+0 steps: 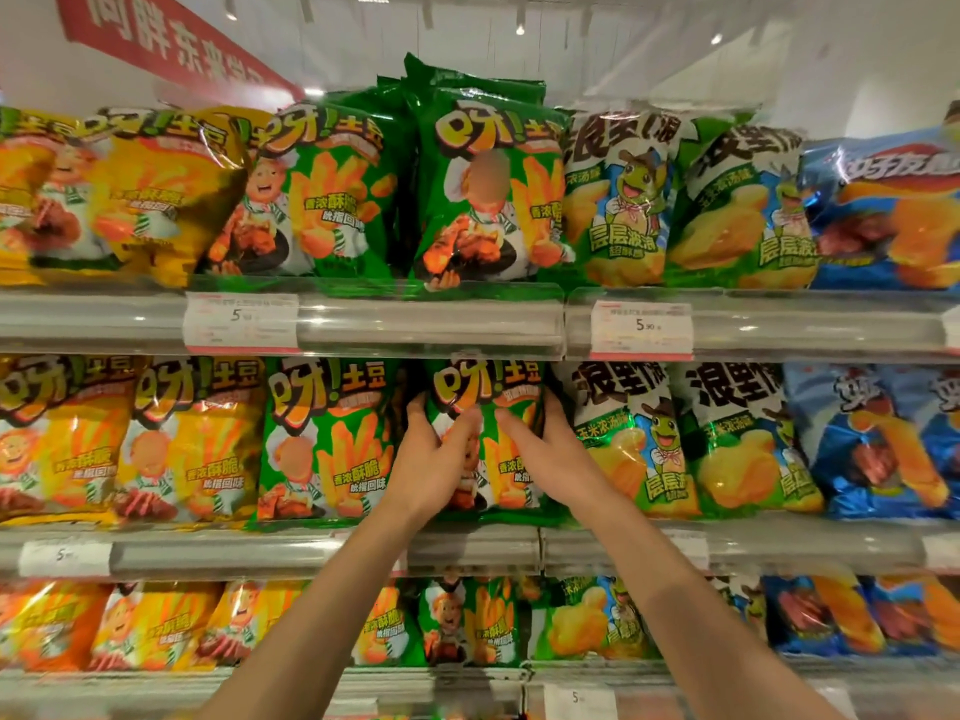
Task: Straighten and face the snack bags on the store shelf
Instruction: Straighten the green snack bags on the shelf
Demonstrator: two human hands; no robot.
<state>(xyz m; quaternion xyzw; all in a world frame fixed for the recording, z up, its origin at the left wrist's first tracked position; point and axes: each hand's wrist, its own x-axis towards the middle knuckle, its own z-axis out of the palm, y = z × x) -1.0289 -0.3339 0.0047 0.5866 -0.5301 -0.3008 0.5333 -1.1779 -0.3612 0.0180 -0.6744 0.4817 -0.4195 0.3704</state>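
A green snack bag (485,387) with a chef and fries stands upright on the middle shelf (467,550), at the centre. My left hand (434,462) grips its left edge, thumb across the front. My right hand (550,452) holds its right edge, fingers behind and thumb on the front. A matching green bag (324,441) stands just to its left, and a green and white bag with a frog (631,439) stands to its right. The lower part of the held bag is hidden by my hands.
The top shelf (431,324) carries yellow, green, frog and blue bags, with extra green bags (478,88) stacked high at the back. The bottom shelf (467,678) holds more of the same. Clear rails with price tags (641,327) front each shelf. A red banner (171,39) hangs top left.
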